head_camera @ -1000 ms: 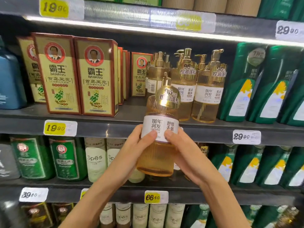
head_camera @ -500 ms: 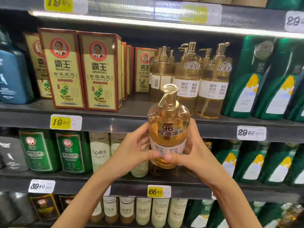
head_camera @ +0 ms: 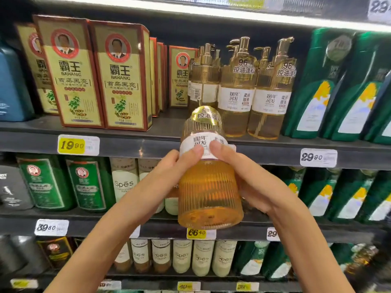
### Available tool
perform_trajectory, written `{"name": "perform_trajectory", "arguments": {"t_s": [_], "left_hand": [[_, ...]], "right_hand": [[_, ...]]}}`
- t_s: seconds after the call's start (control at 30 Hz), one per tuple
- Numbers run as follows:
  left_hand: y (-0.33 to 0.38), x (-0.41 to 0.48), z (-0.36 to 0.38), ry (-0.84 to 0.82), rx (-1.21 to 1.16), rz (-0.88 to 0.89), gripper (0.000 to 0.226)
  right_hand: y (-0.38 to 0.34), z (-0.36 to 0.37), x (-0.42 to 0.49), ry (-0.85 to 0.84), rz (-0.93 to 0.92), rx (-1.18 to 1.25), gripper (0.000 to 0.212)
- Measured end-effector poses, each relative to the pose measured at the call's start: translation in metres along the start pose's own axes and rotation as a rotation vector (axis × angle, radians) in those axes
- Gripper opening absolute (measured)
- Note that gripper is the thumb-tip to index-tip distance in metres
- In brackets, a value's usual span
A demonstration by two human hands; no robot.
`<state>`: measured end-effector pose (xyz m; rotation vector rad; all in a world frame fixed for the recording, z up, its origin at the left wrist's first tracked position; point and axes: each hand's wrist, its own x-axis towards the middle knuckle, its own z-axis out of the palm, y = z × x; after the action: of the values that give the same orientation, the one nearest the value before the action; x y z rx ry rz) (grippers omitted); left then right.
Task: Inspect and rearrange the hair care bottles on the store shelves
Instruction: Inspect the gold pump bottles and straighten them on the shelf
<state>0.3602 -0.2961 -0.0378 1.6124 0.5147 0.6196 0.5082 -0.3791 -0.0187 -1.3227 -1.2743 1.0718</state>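
Observation:
An amber ribbed pump bottle (head_camera: 208, 193) with a white label is held in front of the shelves, its top tipped away toward the shelf and its base toward me. My left hand (head_camera: 169, 172) grips its left side, thumb on the label. My right hand (head_camera: 247, 180) grips its right side, thumb also on the label. Several matching amber pump bottles (head_camera: 237, 89) stand on the shelf (head_camera: 148, 144) just behind and above it.
Yellow-and-red boxed products (head_camera: 97, 75) fill the same shelf's left part, green bottles (head_camera: 338, 87) its right. The shelf below carries green bottles (head_camera: 67, 182) and pale Spes bottles (head_camera: 124, 178). Price tags line the shelf edges.
The bottle went from leaning its pump toward me to leaning its top away, showing the base. Both hands stayed on it and the view moved closer.

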Motion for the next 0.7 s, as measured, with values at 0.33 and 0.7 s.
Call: {"name": "perform_trajectory", "arguments": {"t_s": [0.33,0.7], "left_hand": [[0.006,-0.006,-0.008,0.01,-0.026,0.152,0.048],[0.036,0.056,-0.017,0.128,0.039,0.282,0.073]], "right_hand": [[0.003,0.009,0.012,0.226,-0.187,-0.125,0.055],[-0.035,-0.007,0.073,0.511,-0.295,-0.086,0.029]]}}
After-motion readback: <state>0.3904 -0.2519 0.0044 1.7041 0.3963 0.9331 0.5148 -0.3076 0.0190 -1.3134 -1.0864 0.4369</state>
